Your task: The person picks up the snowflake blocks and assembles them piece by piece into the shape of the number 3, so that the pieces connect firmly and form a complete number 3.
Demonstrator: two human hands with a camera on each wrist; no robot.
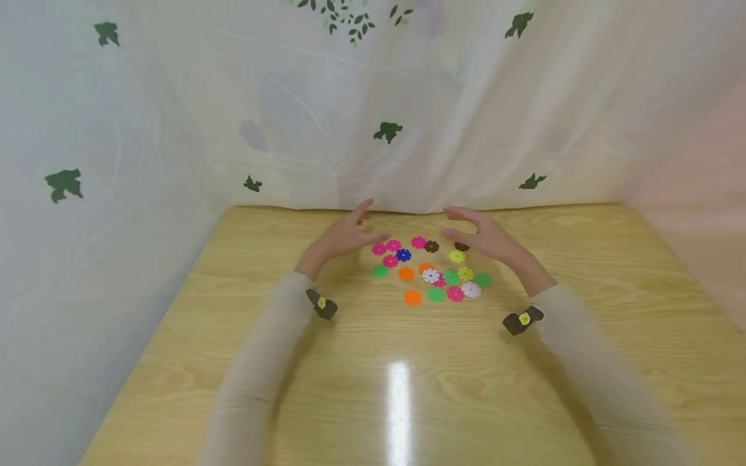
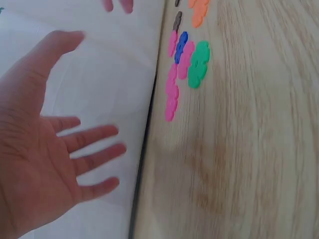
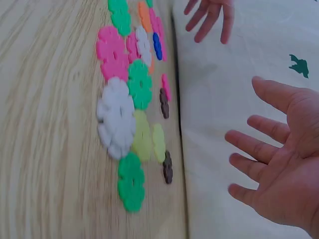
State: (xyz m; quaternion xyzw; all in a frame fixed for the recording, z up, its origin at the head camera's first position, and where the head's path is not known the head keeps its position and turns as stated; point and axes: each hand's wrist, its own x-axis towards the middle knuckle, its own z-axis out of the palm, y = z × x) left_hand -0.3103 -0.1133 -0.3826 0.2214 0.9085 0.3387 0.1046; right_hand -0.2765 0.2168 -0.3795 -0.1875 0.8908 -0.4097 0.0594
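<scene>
Both hands hover over the far part of the table, palms facing each other and fingers spread, with nothing held. The left hand (image 1: pixel 346 234) is at the left side of a scatter of flat, notched plastic discs, nearest a pink disc (image 1: pixel 379 249). On the other side, the right hand (image 1: pixel 485 238) partly covers a brown disc (image 1: pixel 462 246). Between and in front of them lie a blue disc (image 1: pixel 403 255), an orange disc (image 1: pixel 412 298), a green disc (image 1: pixel 436 294) and a yellow disc (image 1: pixel 457 256). Two white discs (image 3: pixel 116 118) overlap their neighbours.
The discs lie on a wood-grain table (image 1: pixel 338 388). Behind its far edge hangs a pale curtain (image 1: pixel 326 129) with dark green bird shapes. Each wrist wears a small dark camera (image 1: pixel 322 304) over a light sleeve (image 1: pixel 256 369). A bright reflection crosses the near tabletop.
</scene>
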